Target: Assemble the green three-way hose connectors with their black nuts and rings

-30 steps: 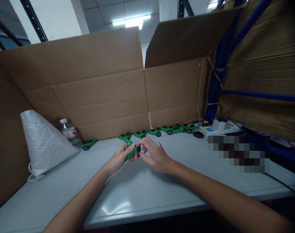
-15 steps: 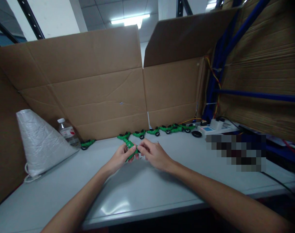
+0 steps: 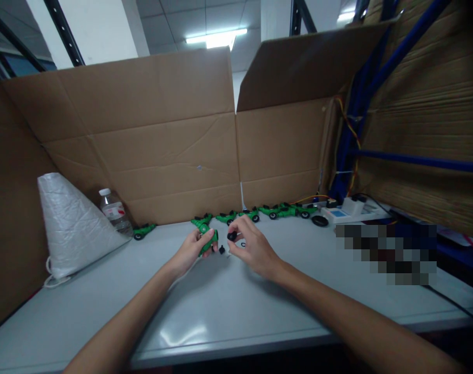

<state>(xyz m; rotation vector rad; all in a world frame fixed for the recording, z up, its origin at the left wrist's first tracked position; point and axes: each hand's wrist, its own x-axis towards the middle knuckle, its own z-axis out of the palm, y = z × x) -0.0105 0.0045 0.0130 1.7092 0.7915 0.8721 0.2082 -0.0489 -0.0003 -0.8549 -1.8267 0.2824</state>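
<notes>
My left hand (image 3: 191,250) is closed around a green toy car (image 3: 210,235), thumb on top, with one end toward my other hand. My right hand (image 3: 254,249) pinches a small round black part (image 3: 232,236), which looks like a toy wheel, between thumb and fingertips. A short gap separates that part from the car. On the table between my hands lies a small black piece (image 3: 221,249). A little black ring (image 3: 243,244) shows near my right fingers, partly hidden.
Several green toy cars (image 3: 273,213) line the back cardboard wall (image 3: 162,140); another green car (image 3: 144,231) sits by the bottle (image 3: 113,213). At left stands a silvery bag (image 3: 76,236). A black disc (image 3: 319,221) lies near the white power strip (image 3: 353,212) at right.
My right hand has drawn away from the green toy car and now holds the black wheel-like part apart from it. The small black piece on the table has come into view.
</notes>
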